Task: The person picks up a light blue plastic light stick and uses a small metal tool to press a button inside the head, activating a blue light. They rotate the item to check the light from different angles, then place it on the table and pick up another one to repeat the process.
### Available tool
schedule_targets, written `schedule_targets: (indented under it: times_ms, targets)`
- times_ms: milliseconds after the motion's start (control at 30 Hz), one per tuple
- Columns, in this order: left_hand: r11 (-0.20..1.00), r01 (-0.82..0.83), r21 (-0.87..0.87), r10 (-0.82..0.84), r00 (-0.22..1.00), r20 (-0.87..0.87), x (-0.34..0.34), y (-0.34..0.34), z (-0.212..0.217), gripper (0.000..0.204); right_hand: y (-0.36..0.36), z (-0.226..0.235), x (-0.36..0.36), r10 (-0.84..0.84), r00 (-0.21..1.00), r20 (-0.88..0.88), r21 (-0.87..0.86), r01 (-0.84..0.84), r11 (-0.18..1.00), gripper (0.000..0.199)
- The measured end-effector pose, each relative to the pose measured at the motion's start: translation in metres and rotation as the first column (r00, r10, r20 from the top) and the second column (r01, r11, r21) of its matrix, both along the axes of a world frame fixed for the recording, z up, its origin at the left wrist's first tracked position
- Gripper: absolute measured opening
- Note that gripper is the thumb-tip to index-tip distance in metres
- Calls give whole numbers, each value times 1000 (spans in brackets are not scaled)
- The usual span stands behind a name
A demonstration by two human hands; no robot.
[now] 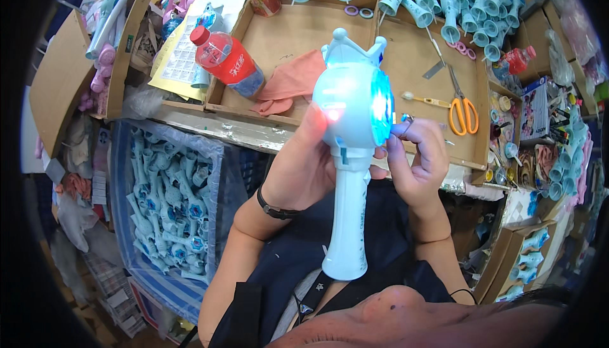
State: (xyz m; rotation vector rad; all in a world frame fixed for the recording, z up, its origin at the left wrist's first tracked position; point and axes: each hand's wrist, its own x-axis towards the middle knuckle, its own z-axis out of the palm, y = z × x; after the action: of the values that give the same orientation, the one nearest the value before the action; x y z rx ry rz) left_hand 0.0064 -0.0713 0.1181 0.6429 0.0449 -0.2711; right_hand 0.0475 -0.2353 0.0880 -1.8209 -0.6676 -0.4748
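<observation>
A light-blue toy light wand (350,215) stands upright before my chest. Its round head, topped by a crown shape, glows white and blue on the right-hand face. My left hand (304,158) is closed around it from behind, just below and beside the head; its fingertips show past the handle. On the other side my right hand (419,164) has thumb and forefinger drawn together in a pinch at the rim of the glowing face. A tiny shiny piece (406,118) shows by the forefinger; whether it is held or worn cannot be made out.
Ahead lie cardboard trays (304,37) with a pink cloth (288,85), a red-labelled bottle (228,63), orange-handled scissors (464,115), a yellow-handled brush (428,100) and a blade tool (435,68). Several wands (476,6) pile up at far right; a blue-striped bag (219,208) of wands stands left.
</observation>
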Motion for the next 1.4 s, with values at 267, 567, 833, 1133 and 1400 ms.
schedule_targets:
  times_ms: [267,567,833,1133,1400]
  targets:
    - [753,68,-654,-179,978,-105,9,8,-14,66,3,20,6,26,986,163,-71,-14,997,18]
    - [653,-1,-757,-226,954,-196,-4,7,12,58,14,38,4,-41,933,357,-86,76,993,22]
    - [615,-56,-787,-243,935,-257,-3,4,15,55,14,42,6,-50,923,381,-134,109,985,24]
    - [532,-98,-841,-277,919,-281,-4,5,10,48,10,48,0,7,964,265,-180,43,983,23]
    - [475,-60,-878,-347,904,-250,-1,9,5,58,4,52,0,6,980,200,-118,18,993,22]
